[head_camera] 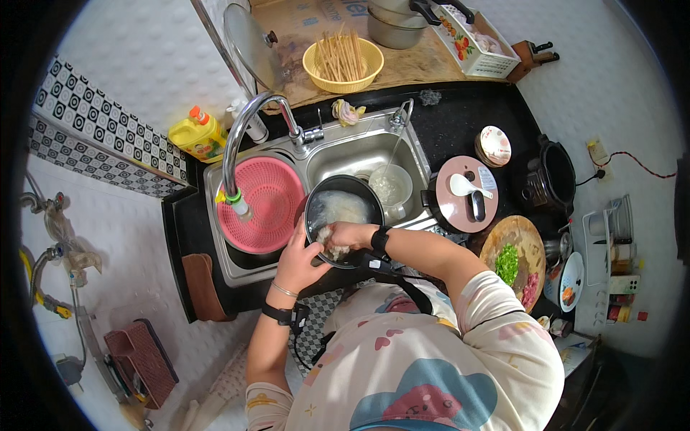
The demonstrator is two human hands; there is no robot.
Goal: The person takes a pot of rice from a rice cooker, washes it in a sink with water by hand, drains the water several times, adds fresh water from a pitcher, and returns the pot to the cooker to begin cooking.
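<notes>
My left hand grips the near left rim of a dark inner cooking pot, which is tilted over the front of the steel sink. Inside that pot, my right hand has its fingers in a whitish, wet, grain-like mass, probably rice; cloudy liquid lies beyond it. A thin stream of water falls from a small tap into a clear plastic jug in the right basin. In the left basin sits a pink plastic colander under a curved chrome faucet.
Right of the sink stand a pink-lidded pot and a round wooden chopping board with chopped greens and raw meat. Behind are a yellow basket of wooden sticks and a yellow detergent bottle. An open black cooker stands far right.
</notes>
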